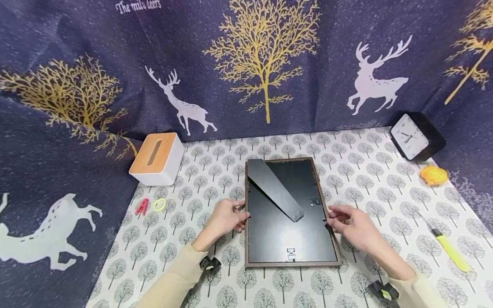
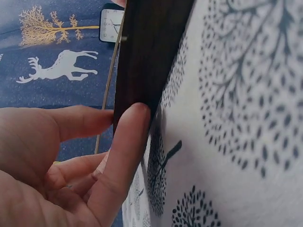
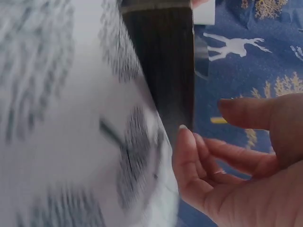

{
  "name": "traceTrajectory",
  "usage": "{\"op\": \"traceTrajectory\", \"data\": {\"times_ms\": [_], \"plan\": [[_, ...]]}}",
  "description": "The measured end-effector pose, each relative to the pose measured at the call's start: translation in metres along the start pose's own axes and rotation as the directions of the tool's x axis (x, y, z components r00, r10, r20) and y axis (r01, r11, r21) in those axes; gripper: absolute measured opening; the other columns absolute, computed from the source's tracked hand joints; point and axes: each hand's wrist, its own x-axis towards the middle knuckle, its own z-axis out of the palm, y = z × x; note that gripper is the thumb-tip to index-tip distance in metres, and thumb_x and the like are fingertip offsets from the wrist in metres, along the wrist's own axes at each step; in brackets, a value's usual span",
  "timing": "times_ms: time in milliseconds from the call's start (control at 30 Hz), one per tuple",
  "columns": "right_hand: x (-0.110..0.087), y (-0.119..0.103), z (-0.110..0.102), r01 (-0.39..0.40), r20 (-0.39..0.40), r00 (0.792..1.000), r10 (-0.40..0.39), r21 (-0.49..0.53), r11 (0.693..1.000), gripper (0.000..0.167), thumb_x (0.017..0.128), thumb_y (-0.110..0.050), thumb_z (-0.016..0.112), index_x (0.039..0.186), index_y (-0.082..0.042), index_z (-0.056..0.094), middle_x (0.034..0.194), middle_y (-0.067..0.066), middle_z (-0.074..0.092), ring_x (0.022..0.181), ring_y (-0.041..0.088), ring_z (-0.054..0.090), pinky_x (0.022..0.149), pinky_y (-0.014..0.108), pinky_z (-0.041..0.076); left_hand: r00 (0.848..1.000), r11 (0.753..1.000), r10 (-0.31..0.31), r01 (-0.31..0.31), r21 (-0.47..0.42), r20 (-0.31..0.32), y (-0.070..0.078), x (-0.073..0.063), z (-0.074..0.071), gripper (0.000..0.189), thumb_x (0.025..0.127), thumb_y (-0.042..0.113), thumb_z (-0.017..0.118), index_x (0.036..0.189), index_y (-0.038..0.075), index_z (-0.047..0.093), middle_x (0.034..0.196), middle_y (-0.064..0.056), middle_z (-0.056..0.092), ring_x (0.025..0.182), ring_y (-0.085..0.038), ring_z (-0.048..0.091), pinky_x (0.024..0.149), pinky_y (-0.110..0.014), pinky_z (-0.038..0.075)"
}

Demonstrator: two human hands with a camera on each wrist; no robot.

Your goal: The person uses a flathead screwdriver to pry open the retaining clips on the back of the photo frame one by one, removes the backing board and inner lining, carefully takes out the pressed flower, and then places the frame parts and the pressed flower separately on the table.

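A dark picture frame (image 1: 292, 244) lies back side up, its black stand leg (image 1: 275, 190) slanting across the backing. At its left edge is my left hand (image 1: 226, 218); in the left wrist view, this hand (image 2: 90, 161) pinches the frame's dark side (image 2: 142, 56), with one fingertip at the back edge and another on the side. My right hand (image 1: 352, 224) is at the right edge. In the right wrist view, a fingertip of this hand (image 3: 241, 156) meets the frame's side (image 3: 165, 61), while the upper finger stands away from it.
A white tissue box (image 1: 155, 160) with a wooden lid stands back left, near a red clip (image 1: 142, 207) and a yellow ring (image 1: 159, 205). To the right are a black clock (image 1: 417, 137), an orange bundle (image 1: 434, 176) and a yellow-handled screwdriver (image 1: 450, 250). Dark patterned cloth hangs behind.
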Motion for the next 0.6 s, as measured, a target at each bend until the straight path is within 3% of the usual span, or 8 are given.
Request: {"op": "traceTrajectory", "data": {"times_ms": [167, 300, 400, 533, 600], "plan": [[-0.015, 0.008, -0.019, 0.006, -0.172, 0.985, -0.030, -0.135, 0.991, 0.040, 0.100, -0.011, 0.075, 0.135, 0.007, 0.069, 0.117, 0.024, 0.077, 0.095, 0.033, 0.078, 0.070, 0.013, 0.060, 1.000, 0.999, 0.001, -0.001, 0.033, 0.006, 0.000, 0.002, -0.001, 0.067, 0.098, 0.006, 0.079, 0.159, 0.001, 0.052, 0.089, -0.012, 0.075, 0.062, -0.016, 0.074, 0.063, -0.029, 0.072], [-0.028, 0.031, -0.040, -0.041, -0.329, 0.944, -0.040, -0.236, 0.971, 0.037, 0.097, -0.015, 0.080, 0.130, 0.002, 0.074, 0.115, 0.024, 0.078, 0.085, 0.025, 0.076, 0.067, 0.017, 0.054, 0.999, 0.999, 0.030, -0.031, 0.040, 0.032, -0.002, 0.001, -0.003, 0.069, 0.099, 0.008, 0.077, 0.161, 0.001, 0.048, 0.090, -0.012, 0.075, 0.059, -0.015, 0.073, 0.062, -0.031, 0.072], [-0.039, 0.054, -0.056, -0.116, -0.404, 0.915, -0.001, -0.266, 0.957, 0.038, 0.098, -0.018, 0.078, 0.130, 0.003, 0.073, 0.114, 0.028, 0.077, 0.083, 0.035, 0.076, 0.074, 0.036, 0.057, 0.997, 0.998, 0.045, -0.048, 0.044, 0.070, -0.003, -0.001, -0.004, 0.072, 0.100, 0.008, 0.076, 0.164, 0.000, 0.043, 0.090, -0.012, 0.074, 0.057, -0.015, 0.072, 0.061, -0.031, 0.071], [-0.054, 0.091, -0.080, -0.227, -0.446, 0.893, 0.064, -0.322, 0.919, 0.045, 0.100, -0.016, 0.070, 0.133, 0.013, 0.064, 0.118, 0.041, 0.070, 0.105, 0.060, 0.064, 0.088, 0.069, 0.051, 0.992, 0.997, 0.061, -0.065, 0.036, 0.114, -0.003, -0.005, -0.005, 0.076, 0.100, 0.008, 0.076, 0.166, -0.001, 0.038, 0.091, -0.011, 0.075, 0.058, -0.014, 0.072, 0.063, -0.032, 0.072], [-0.061, 0.109, -0.091, -0.283, -0.452, 0.887, 0.095, -0.368, 0.886, 0.050, 0.099, -0.017, 0.068, 0.134, 0.017, 0.059, 0.123, 0.047, 0.063, 0.114, 0.065, 0.056, 0.097, 0.076, 0.047, 0.990, 0.997, 0.071, -0.076, 0.034, 0.119, -0.004, -0.005, -0.005, 0.077, 0.100, 0.007, 0.077, 0.166, -0.001, 0.038, 0.092, -0.011, 0.076, 0.058, -0.014, 0.073, 0.063, -0.033, 0.072]]}}
